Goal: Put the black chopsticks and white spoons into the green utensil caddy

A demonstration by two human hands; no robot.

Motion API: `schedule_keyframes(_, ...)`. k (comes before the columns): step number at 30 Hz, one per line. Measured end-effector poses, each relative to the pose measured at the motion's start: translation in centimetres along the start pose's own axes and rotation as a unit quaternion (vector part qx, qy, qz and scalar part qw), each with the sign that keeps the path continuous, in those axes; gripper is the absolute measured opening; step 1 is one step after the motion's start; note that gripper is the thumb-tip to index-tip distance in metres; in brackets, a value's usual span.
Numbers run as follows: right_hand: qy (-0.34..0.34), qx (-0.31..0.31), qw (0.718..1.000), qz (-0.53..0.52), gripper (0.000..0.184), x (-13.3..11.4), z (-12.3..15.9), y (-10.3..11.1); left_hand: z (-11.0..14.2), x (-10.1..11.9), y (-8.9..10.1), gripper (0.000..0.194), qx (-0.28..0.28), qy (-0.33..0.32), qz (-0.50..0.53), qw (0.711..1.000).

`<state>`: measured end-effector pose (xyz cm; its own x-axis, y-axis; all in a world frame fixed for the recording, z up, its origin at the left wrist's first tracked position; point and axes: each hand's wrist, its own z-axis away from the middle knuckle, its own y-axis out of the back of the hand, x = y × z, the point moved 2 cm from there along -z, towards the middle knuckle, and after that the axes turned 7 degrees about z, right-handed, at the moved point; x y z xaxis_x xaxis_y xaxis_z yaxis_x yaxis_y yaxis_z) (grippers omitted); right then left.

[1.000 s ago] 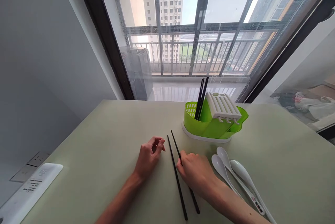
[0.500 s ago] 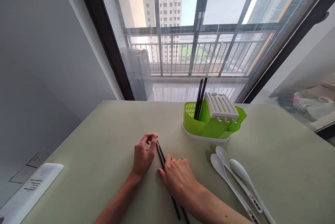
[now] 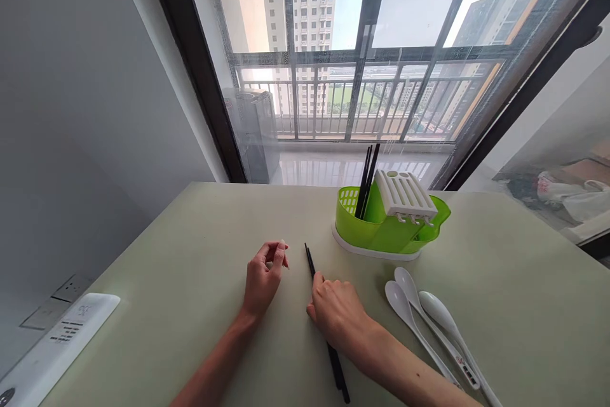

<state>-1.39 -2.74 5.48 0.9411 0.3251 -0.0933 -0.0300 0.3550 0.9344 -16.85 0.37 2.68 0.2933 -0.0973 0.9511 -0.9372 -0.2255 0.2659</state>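
My right hand (image 3: 337, 312) is closed round a pair of black chopsticks (image 3: 337, 370), gripping them near the middle. Their thin tips point away from me, and the thick ends lie toward the front edge of the view. The two sticks run close together. To the left, my left hand (image 3: 264, 273) rests on the table with its fingers curled in and the thumb near the index fingertip. No object shows in it, and it is apart from the chopsticks.
Beyond my right hand stands a green utensil holder (image 3: 372, 237) with a white slotted top and upright black chopsticks (image 3: 366, 185). Three white spoons (image 3: 445, 315) lie at the right. A long white object (image 3: 61, 346) with printed labels is at the far left. A window closes off the back.
My right hand has shifted right with the chopsticks, drawing their tips away from my left hand. The sticks now lie closer together. My left hand has stayed nearly in place.
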Motion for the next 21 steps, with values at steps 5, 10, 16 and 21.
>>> schedule_keyframes(5, -0.005, -0.008, 1.000, -0.016, 0.019, 1.2, -0.6, -0.2, 0.3, 0.4, -0.2, 0.043, -0.027, -0.006, -0.015, 1.000)
schedule_keyframes(10, 0.025, 0.045, 0.997, -0.049, 0.021, 3.1, -0.2, 1.2, 0.5, 0.6, -0.3, 0.040, -0.053, -0.012, -0.003, 0.999)
schedule_keyframes(16, 0.133, 0.263, 0.927, -0.231, 0.031, 4.6, 1.1, 4.9, 1.6, 1.6, -0.9, 0.036, -0.191, -0.062, 0.045, 0.979)
schedule_keyframes(21, 0.178, 0.300, 0.891, -0.292, 0.027, 4.7, 1.7, 4.8, 2.1, 1.7, -1.2, 0.032, -0.225, -0.073, 0.034, 0.971)
